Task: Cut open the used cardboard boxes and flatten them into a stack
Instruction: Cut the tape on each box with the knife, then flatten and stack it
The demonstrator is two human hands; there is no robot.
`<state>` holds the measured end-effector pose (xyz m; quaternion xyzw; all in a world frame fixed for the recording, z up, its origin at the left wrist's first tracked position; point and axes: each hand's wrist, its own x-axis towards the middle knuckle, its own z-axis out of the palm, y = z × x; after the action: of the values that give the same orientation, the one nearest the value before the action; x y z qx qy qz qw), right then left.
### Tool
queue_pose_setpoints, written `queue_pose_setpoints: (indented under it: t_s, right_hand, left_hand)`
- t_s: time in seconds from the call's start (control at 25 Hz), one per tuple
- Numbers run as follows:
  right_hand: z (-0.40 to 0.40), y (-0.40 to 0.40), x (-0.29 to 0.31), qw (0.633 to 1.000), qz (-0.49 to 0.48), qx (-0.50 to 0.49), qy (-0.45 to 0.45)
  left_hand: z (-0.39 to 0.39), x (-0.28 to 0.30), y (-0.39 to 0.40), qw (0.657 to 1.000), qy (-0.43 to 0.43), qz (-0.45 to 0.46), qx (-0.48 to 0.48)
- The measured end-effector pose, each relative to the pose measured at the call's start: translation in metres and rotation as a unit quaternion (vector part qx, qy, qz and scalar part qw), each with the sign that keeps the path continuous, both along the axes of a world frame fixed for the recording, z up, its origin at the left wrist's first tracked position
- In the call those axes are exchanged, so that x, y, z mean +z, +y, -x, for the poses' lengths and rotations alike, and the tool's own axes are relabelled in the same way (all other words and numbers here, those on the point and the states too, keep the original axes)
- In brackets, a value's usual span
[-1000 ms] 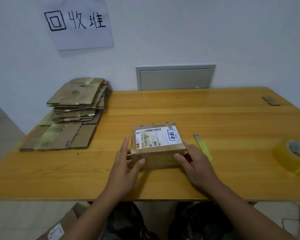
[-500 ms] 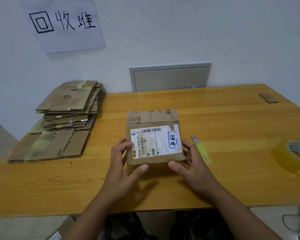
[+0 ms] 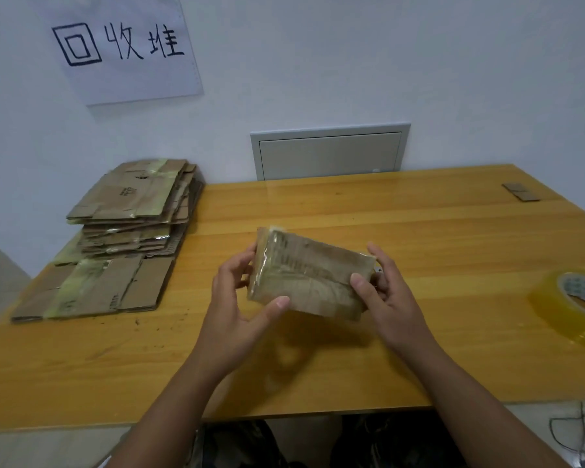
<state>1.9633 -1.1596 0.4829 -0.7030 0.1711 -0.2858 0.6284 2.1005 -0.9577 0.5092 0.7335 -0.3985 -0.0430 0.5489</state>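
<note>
- Lifted since a second ago: the box [image 3: 309,276] was flat on the table [image 3: 419,231] with its label up, and now hangs in the air between both hands, turned so a taped brown face looks at the camera and the label is out of sight.
- Table: it lies below the grip; the box's shadow falls on the wood just under the hands.
- Stack [image 3: 122,238]: flattened boxes are piled well to the left of the grip, beyond the left hand, with a sign [image 3: 122,49] on the wall above them.
- Box: small, brown, still whole and closed. Clear tape wraps its left end and runs in creased strips across the face; the card looks worn and wrinkled.
- Left hand [image 3: 237,298]: grasping the box's left end, thumb on the near lower corner, fingers curled behind the edge.
- Right hand [image 3: 385,292]: grasping the right end, thumb pressed on the front face, fingers wrapped behind.
- Tape roll [image 3: 574,305]: far right of the grip, at the table's edge.
- Scrap [image 3: 520,191]: bits of card well beyond the right hand, near the far corner.
- Cutter: I cannot pick it out now; the right hand and box cover the spot behind them where it might lie.
- Step, as I judge it: checking the box over to find the taped seam before cutting. Nothing is cut yet.
- Next move would call for setting the box down seam up, freeing one hand for a blade, and steadying the box with the other, clear of the cut line.
</note>
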Motion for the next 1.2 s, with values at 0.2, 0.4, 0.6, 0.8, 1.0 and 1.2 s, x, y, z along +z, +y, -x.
queue_pose_setpoints:
  t_s: [0.2, 0.4, 0.6, 0.8, 1.0, 1.2]
  right_hand:
    - [-0.002, 0.004, -0.007, 0.999, -0.031, 0.04, -0.01]
    - [0.003, 0.001, -0.017, 0.997, 0.04, 0.053, 0.043]
    - [0.003, 0.002, -0.009, 0.984, 0.13, 0.078, 0.094]
    - [-0.006, 0.012, 0.003, 0.99, 0.117, 0.022, 0.075]
    - [-0.01, 0.012, 0.007, 0.989, 0.132, -0.032, 0.058]
    - [-0.01, -0.001, 0.005, 0.99, 0.11, 0.007, 0.093]
  left_hand:
    - [-0.003, 0.015, -0.009, 0.994, -0.108, 0.0, 0.019]
    - [0.005, 0.016, -0.011, 0.988, -0.14, 0.034, -0.055]
    - [0.004, 0.019, -0.018, 0.994, -0.084, 0.07, -0.027]
    - [0.004, 0.006, -0.033, 0.995, -0.046, -0.024, -0.081]
    - [0.002, -0.007, -0.042, 0.999, -0.007, -0.005, -0.039]
    - [-0.005, -0.011, -0.056, 0.998, 0.052, -0.022, -0.009]
